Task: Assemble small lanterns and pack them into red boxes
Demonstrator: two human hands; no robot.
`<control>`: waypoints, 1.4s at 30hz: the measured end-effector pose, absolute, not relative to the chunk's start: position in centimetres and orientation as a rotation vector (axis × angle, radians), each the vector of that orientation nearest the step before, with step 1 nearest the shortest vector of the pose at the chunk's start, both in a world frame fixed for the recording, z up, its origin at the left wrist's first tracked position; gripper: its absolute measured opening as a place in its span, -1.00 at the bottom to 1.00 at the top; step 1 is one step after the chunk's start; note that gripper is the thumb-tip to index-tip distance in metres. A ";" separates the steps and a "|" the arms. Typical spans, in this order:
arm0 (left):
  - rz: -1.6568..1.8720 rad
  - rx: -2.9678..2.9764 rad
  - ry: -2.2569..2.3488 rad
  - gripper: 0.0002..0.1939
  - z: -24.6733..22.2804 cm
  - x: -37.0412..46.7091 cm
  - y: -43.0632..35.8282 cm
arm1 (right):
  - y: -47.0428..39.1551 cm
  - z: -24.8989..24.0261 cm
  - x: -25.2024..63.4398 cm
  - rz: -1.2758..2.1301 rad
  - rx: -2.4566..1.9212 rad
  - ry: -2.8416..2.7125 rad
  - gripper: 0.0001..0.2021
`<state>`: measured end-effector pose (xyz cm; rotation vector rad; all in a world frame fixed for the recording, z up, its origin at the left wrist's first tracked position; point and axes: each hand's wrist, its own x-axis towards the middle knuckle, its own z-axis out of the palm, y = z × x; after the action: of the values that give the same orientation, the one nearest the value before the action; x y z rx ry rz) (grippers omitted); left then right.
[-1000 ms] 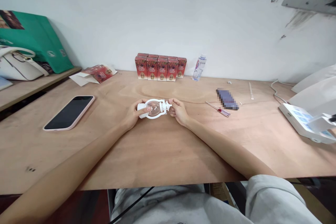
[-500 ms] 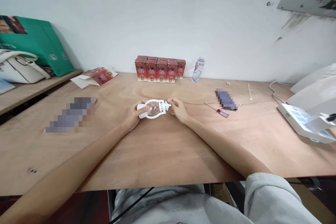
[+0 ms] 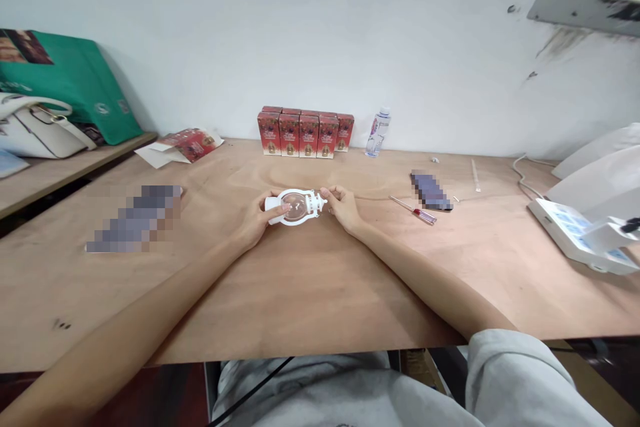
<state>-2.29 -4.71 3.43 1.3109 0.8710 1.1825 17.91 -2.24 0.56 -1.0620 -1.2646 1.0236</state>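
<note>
A small white lantern (image 3: 295,207) with a clear globe lies sideways between my hands, just above the wooden table. Its base is wrapped by my left hand (image 3: 259,219), the thumb resting along the globe's edge. At the pointed top end, my right hand (image 3: 343,209) pinches with thumb and forefinger at the tip; the fingers cover what is gripped there. To the right, a screwdriver (image 3: 420,214) with a red and clear handle rests on the table.
Red boxes (image 3: 299,135) stand in rows by the wall, beside a clear bottle (image 3: 379,133). A blurred phone-like object (image 3: 431,189) lies right; another blurred dark item (image 3: 135,219) lies left. Opened red packaging (image 3: 193,145) is at back left, a white device (image 3: 580,233) far right.
The lantern and my left hand have shifted slightly to the right. My right hand has moved a little the same way, its fingers still at the lantern's top.
</note>
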 end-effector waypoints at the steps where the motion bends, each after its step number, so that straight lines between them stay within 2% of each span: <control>1: 1.187 1.312 0.865 -0.60 3.3 -2.3 -4.7 | -2.2 0.5 18.0 1.017 -1.064 -1.274 -0.58; 18: 1.214 1.395 0.869 -0.65 2.9 -2.5 -4.9 | -2.3 1.0 17.8 1.061 -1.093 -1.375 -0.60; 29: 1.182 1.300 0.845 -0.59 3.7 -2.4 -5.3 | -3.0 1.8 18.8 1.258 -0.845 -1.409 -0.64; 36: 1.243 1.288 0.860 -0.60 3.7 -2.3 -5.0 | -2.9 1.6 18.6 1.221 -0.932 -1.300 -0.63; 42: 1.262 1.428 0.961 -0.57 3.4 -2.5 -4.7 | -2.6 1.4 18.7 1.085 -0.950 -1.169 -0.74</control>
<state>-2.53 -4.68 3.39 1.4284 0.9609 1.2622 18.69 -2.62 1.38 -0.9503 -1.1690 1.0852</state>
